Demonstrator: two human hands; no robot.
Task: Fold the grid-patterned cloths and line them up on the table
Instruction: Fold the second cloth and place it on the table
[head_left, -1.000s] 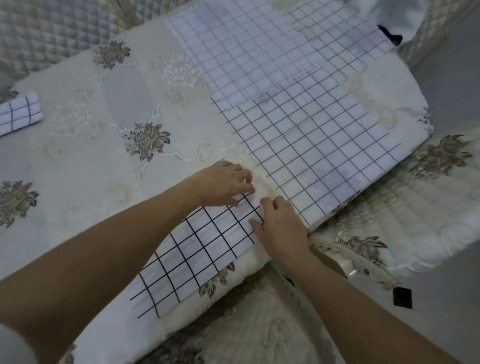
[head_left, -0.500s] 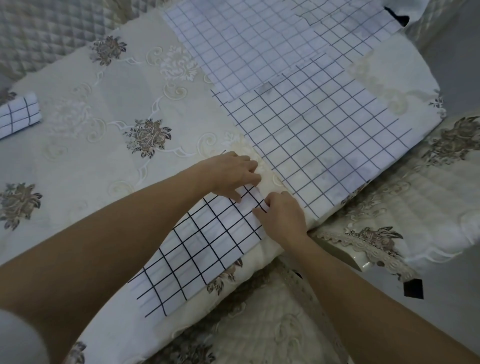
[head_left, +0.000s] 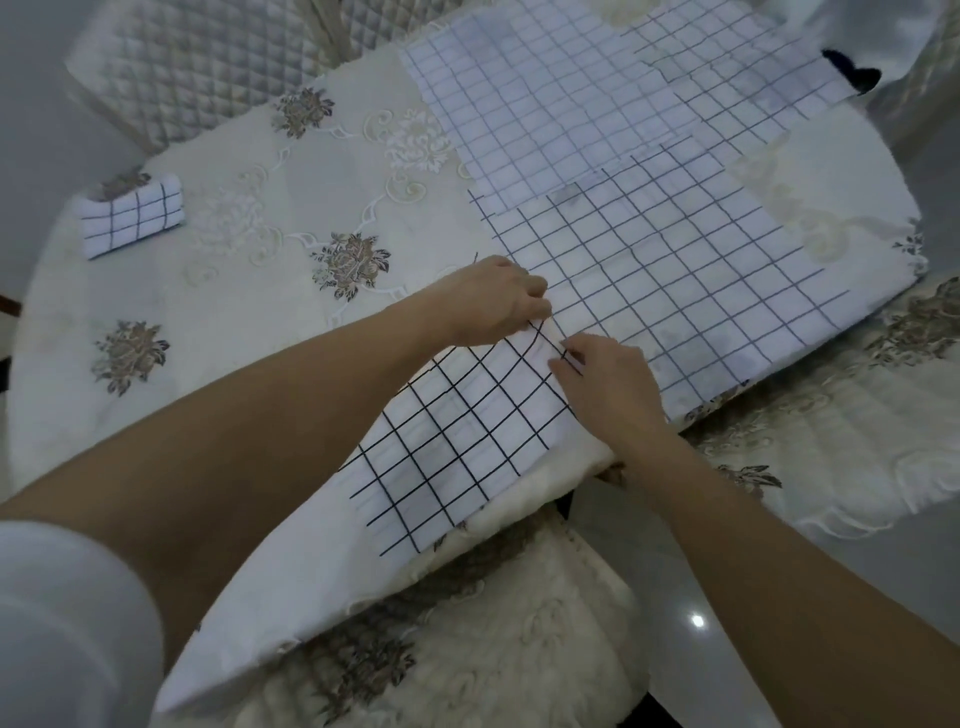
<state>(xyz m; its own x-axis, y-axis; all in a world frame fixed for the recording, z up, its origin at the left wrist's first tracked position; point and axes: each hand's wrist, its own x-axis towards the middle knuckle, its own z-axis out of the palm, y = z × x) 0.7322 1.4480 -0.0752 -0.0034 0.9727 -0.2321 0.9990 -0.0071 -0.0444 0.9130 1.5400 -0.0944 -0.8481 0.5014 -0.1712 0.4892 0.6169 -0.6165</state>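
Note:
A white cloth with a bold black grid (head_left: 457, 447) lies at the table's near edge, partly under my left forearm. My left hand (head_left: 493, 301) pinches its far corner with curled fingers. My right hand (head_left: 605, 384) pinches the neighbouring corner right beside it. A larger flat grid cloth (head_left: 675, 270) lies spread just beyond the hands. Past it lie two more spread grid cloths, one at the far middle (head_left: 530, 109) and one at the far right (head_left: 737, 78). A small folded grid cloth (head_left: 132, 215) sits at the far left of the table.
The table wears a cream tablecloth with embroidered brown flowers (head_left: 244, 260). Quilted chair backs (head_left: 197, 62) stand at the far side. Cushioned chair seats sit near me (head_left: 457, 649) and on the right (head_left: 841, 441). A dark object (head_left: 852, 73) lies at the far right.
Both hands have carried the near cloth's corners a little farther across the table, up to the big cloth's edge. The camera view has shifted so the folded cloth at left shows more.

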